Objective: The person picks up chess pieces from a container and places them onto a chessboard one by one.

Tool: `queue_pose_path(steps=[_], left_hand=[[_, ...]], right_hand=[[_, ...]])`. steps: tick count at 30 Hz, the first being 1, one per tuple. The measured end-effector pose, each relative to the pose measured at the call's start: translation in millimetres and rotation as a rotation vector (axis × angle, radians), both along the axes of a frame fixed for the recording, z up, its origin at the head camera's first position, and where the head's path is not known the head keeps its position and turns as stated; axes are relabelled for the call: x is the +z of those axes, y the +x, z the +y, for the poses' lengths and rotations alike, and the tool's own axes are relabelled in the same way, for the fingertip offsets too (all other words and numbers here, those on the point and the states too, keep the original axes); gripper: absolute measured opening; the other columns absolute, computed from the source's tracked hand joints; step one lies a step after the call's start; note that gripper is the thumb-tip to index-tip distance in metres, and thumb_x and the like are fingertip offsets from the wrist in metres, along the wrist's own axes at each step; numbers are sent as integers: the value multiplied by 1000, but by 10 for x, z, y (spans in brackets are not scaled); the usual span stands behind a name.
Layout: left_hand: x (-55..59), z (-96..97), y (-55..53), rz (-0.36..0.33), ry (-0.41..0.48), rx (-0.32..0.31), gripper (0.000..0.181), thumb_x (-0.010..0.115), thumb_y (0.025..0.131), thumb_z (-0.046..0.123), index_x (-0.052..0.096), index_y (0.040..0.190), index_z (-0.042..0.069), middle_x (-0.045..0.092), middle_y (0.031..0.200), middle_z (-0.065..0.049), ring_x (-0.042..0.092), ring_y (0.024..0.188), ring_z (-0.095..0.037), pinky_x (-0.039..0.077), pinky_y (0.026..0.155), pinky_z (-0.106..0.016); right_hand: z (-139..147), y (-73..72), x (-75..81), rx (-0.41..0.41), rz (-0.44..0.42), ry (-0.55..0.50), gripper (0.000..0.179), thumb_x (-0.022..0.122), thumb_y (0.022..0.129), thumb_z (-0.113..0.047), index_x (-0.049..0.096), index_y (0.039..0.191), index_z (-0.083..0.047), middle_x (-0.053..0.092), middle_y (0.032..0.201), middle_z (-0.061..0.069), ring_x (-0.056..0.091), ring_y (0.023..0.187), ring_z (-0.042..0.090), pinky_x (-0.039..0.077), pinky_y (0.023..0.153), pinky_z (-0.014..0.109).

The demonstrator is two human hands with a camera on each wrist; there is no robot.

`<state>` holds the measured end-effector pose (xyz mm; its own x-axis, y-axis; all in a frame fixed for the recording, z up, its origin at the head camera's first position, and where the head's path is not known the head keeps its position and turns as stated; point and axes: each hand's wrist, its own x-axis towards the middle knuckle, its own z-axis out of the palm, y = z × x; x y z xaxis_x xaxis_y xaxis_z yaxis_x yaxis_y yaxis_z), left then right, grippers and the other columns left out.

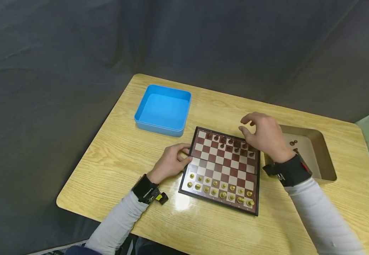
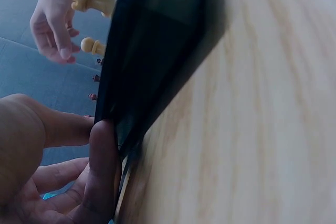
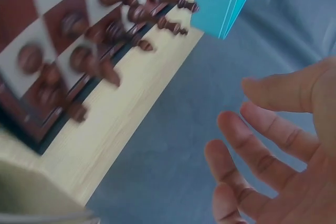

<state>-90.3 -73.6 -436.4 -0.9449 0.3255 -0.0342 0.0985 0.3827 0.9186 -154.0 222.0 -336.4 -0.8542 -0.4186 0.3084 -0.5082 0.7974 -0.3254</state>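
Observation:
A folding chessboard (image 1: 214, 163) lies on the table, with yellow pieces (image 1: 222, 194) in two rows at the near side and dark brown pieces (image 1: 223, 139) along the far side. At its left edge my left hand (image 1: 171, 161) pinches the frame between thumb and fingers; the left wrist view shows the fingertips (image 2: 102, 145) against the black rim. My right hand (image 1: 265, 136) hovers over the board's far right corner. Its fingers (image 3: 252, 145) are loosely spread in the right wrist view, and nothing is between them.
To the right, partly behind my right wrist, stands a brown-grey tray (image 1: 326, 156) with a few dark pieces (image 1: 292, 143) in it. A blue square box (image 1: 163, 111) sits at the back left. Dark cloth (image 1: 203, 42) hangs beyond the wooden table (image 1: 107, 166).

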Motion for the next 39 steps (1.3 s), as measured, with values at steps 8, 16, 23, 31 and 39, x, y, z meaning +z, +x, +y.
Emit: queue_pose_path(steps=[8,16,23,31,39], left_hand=[[-10,-7,-4,-9,17,1,48,64,79,14,45,123,8,56,94,-1,60,61,-9,49,43,-26],[-18,5,3,-26,28,-1,47,63,79,13,45,122,8,55,95,-2,60,60,-11,49,42,-27],[10,0,4,-48,39,3,47,63,79,12,45,123,8,55,96,-3,60,60,-12,49,42,-27],[11,-5,0,-51,43,7,47,63,79,12,45,122,9,55,96,-3,60,59,-13,48,42,-28],[8,-10,0,-38,52,4,45,62,80,12,46,121,10,55,95,-3,60,59,-13,48,41,-28]], right_hand=[[242,69,27,-84,-16,-7,15,56,83,-19,61,96,-13,56,89,1,50,67,17,37,51,32],[476,127,57,-156,2,-18,15,55,83,-17,61,95,-11,57,90,4,52,70,20,38,52,35],[670,194,73,-188,9,-5,16,56,83,-18,62,96,-11,57,86,4,53,69,21,37,51,35],[900,200,2,-234,0,-21,19,57,82,-15,61,98,-6,58,86,12,52,67,25,37,48,35],[1109,185,-92,-310,-55,-28,19,55,82,-13,61,97,-3,56,90,16,52,75,30,39,55,43]])
